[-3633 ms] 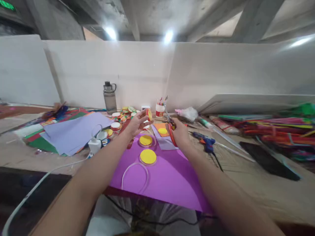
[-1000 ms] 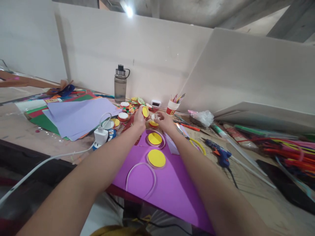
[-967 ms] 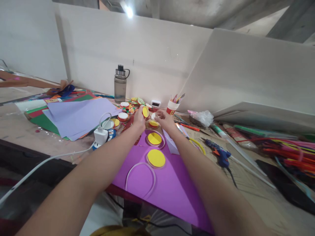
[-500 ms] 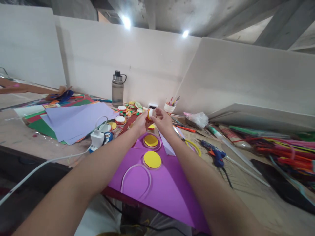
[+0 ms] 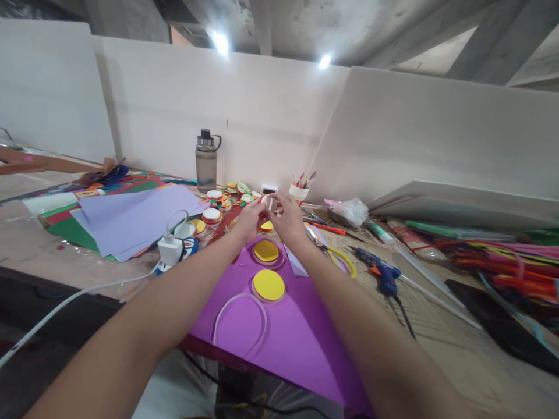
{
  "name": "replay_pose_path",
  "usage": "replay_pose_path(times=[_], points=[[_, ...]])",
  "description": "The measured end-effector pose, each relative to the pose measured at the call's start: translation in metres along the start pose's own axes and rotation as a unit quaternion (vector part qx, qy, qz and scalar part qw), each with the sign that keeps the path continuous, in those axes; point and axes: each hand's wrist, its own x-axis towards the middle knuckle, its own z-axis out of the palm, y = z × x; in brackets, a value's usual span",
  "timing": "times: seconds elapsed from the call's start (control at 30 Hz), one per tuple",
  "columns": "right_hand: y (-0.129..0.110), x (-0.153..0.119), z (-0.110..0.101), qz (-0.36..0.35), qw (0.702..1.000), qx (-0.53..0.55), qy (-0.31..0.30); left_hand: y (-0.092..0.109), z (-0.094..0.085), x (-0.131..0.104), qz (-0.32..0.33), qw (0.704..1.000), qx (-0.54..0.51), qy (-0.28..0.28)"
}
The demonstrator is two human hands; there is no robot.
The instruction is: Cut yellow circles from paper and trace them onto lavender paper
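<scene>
Between both hands is a small round disc (image 5: 269, 202) with a white face and some red at its edge, partly covered by the fingers. My left hand (image 5: 248, 222) grips it from the left, and my right hand (image 5: 288, 221) pinches it from the right. Just below them, yellow-topped round discs (image 5: 269, 285) lie in a line on a purple sheet (image 5: 297, 343). A thin pale loop (image 5: 216, 317) curves beside the nearest disc. Scissors with yellow handles (image 5: 343, 259) rest near my right forearm.
White-topped discs (image 5: 212, 215) and a water bottle (image 5: 206, 163) stand left of centre, near a white plug adapter (image 5: 170, 249). Lilac paper sheets (image 5: 131, 218) lie farther left. On the right are a glue gun (image 5: 384, 276), a pen cup (image 5: 299, 191) and a dark flat slab (image 5: 493, 317).
The disc in my hands has turned: its yellow side no longer shows, and red shows at its edge. Both hands stay close together around it. The view has shifted slightly.
</scene>
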Motion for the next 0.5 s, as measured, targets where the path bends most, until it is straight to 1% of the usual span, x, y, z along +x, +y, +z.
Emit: replay_pose_path(times=[0.07, 0.13, 0.23, 0.33, 0.43, 0.5], points=[[0.000, 0.000, 0.000, -0.003, 1.000, 0.008, 0.000, 0.000, 0.001, -0.001, 0.006, 1.000, 0.011, 0.000], [0.002, 0.001, -0.001, 0.002, 1.000, 0.019, 0.004, 0.001, 0.003, -0.001, 0.010, 1.000, -0.003, 0.003], [0.006, 0.002, -0.002, 0.049, 0.997, 0.058, 0.030, 0.003, 0.005, -0.001, 0.014, 0.999, -0.047, 0.012], [0.010, 0.002, -0.002, 0.096, 0.985, 0.124, 0.071, 0.006, 0.007, -0.002, 0.011, 0.996, -0.089, 0.003], [0.012, 0.002, -0.002, 0.095, 0.977, 0.162, 0.097, 0.009, 0.009, -0.003, -0.011, 0.993, -0.120, -0.005], [0.013, 0.001, -0.001, 0.081, 0.978, 0.167, 0.098, 0.011, 0.009, -0.002, -0.034, 0.990, -0.133, 0.007]])
